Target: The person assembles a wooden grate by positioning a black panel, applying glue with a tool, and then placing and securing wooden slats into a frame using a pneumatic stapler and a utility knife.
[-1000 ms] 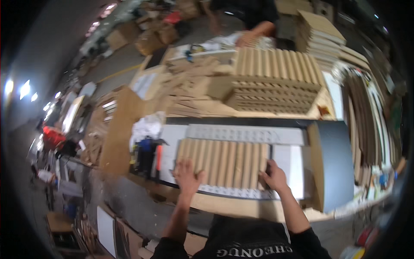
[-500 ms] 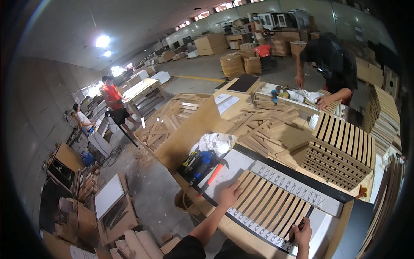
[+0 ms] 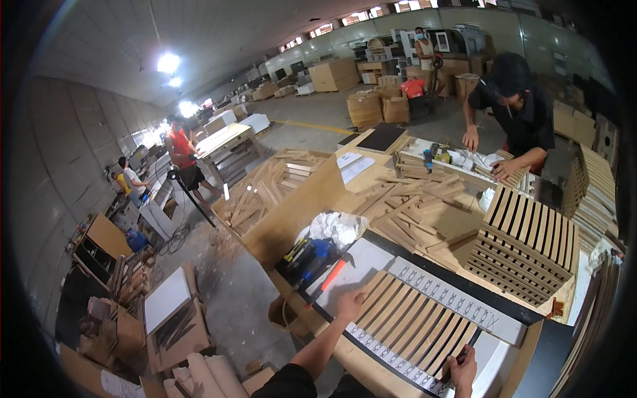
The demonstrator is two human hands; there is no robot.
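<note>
A wooden slatted panel (image 3: 403, 312) of light parallel slats lies on the bench before me, between two white strips with pen-drawn crosses, the far strip (image 3: 441, 292) and the near strip (image 3: 391, 361). My left hand (image 3: 348, 306) holds the panel's left edge, fingers bent over the outer slat. At the right end, my right hand (image 3: 462, 371) curls around a dark narrow strip (image 3: 472, 335) beside the last slat; its lower part is hidden by the fingers. A hammer (image 3: 337, 270) with an orange-red handle lies beyond my left hand.
Blue and yellow tools (image 3: 312, 255) sit left of the hammer near crumpled white plastic (image 3: 335, 226). Stacked slatted panels (image 3: 524, 245) rise at the right. Loose wood strips (image 3: 408, 205) cover the far bench, where a co-worker (image 3: 517, 113) handles slats. A wooden board (image 3: 292, 205) stands upright at left.
The whole view has shifted slightly. Both my hands keep their places at the panel's two ends. The co-worker across the bench has raised their head a little.
</note>
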